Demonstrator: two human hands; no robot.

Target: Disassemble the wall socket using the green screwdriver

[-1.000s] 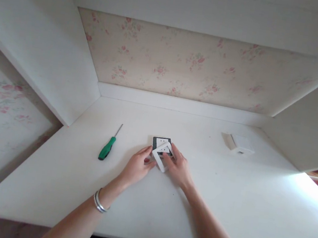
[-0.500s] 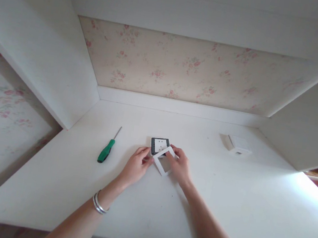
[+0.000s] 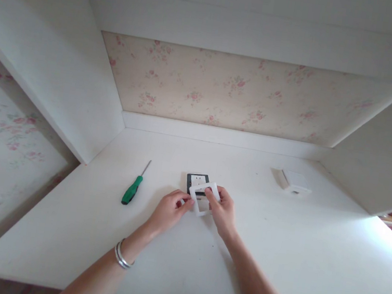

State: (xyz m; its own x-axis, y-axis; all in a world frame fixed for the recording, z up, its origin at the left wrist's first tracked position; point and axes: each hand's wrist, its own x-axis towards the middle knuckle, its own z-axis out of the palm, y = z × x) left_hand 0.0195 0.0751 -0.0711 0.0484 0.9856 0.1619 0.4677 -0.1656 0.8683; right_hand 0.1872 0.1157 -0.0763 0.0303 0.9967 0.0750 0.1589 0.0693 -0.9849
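A wall socket (image 3: 197, 179) with a white face and dark border lies face up on the white desktop, its near part covered by a frame. That white square cover frame (image 3: 202, 213) is held tilted by my right hand (image 3: 225, 213), thumb on top and fingers at its right side. At the frame's left edge, my left hand (image 3: 169, 210) is closed, with thumb and fingertips against the rim. To the left rests a green-handled screwdriver (image 3: 132, 190), its shaft pointing away from me.
A white box-like piece (image 3: 296, 181) sits on the desktop (image 3: 164, 269) at the back right. White side panels (image 3: 89, 103) and a flowered back wall (image 3: 212, 86) enclose the desk, with a shelf overhead.
The cover frame has turned, and its top bar now lies over the socket's near part. My left fingers have shifted from the socket's side to the frame's left edge.
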